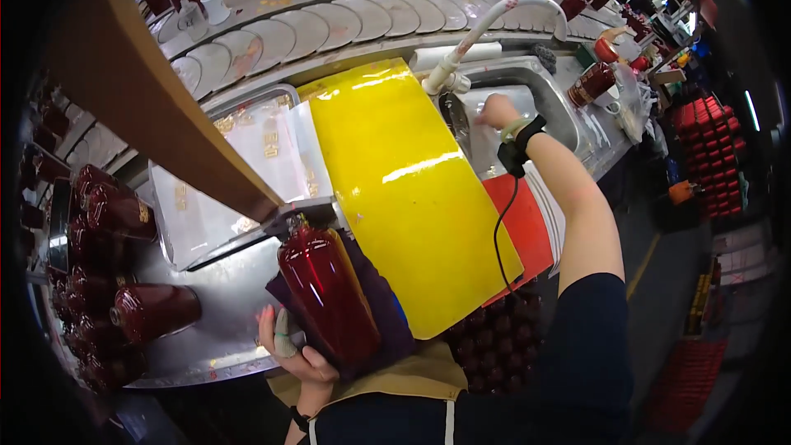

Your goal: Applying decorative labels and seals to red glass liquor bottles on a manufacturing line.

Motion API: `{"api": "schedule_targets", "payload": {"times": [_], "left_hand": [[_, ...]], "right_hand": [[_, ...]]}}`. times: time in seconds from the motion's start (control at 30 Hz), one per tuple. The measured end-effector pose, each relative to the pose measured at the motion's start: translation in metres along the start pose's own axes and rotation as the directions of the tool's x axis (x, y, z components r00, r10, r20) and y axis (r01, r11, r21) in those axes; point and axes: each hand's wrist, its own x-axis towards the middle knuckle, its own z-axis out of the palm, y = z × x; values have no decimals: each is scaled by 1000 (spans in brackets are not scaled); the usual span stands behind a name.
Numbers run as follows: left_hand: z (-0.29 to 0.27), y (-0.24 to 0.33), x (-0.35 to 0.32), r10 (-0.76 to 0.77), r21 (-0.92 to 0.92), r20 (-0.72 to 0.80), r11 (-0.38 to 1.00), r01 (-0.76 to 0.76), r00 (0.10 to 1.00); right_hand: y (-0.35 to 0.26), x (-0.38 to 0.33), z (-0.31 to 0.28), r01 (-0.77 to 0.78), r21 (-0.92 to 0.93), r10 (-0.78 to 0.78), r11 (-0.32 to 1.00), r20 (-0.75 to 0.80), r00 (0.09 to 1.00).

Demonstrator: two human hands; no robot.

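Down at the near edge of the metal desk [235, 297], the left hand [297, 354] is wrapped around the lower part of a glossy dark red bottle [329, 301], fingers curled under its base with a dark purple cloth [387, 313] lying between palm and glass. The bottle lies tilted, its long axis running from the near right up toward the far left, with the neck pointing away from the person toward a clamp-like fixture [301, 218] under the angled brown beam [156, 91]. Judging by its shine and thick body, it looks heavy, rigid, slippery and breakable, so the broad belly near the base, cushioned by the cloth, seems the safest place to hold it; the narrow neck would give less control. The right hand [498, 111] is stretched far out over the steel sink [544, 86], closed around something small under the white tap [494, 25], though what it grips cannot be made out. A black wrist strap with a cable sits on that arm. Just right of the bottle lies a big yellow sheet [404, 181], and more red bottles [124, 280] are heaped at the left.
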Motion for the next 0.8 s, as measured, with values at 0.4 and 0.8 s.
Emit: {"api": "schedule_targets", "payload": {"times": [0.4, 0.8], "left_hand": [[1, 4, 2, -1, -17, -17, 1000, 1, 1000], [1, 8, 4, 1, -31, -21, 1000, -2, 1000]], "right_hand": [[-3, -28, -13, 111, 24, -100, 993, -278, 955], [-6, -50, -58, 103, -7, -101, 995, -292, 951]]}}
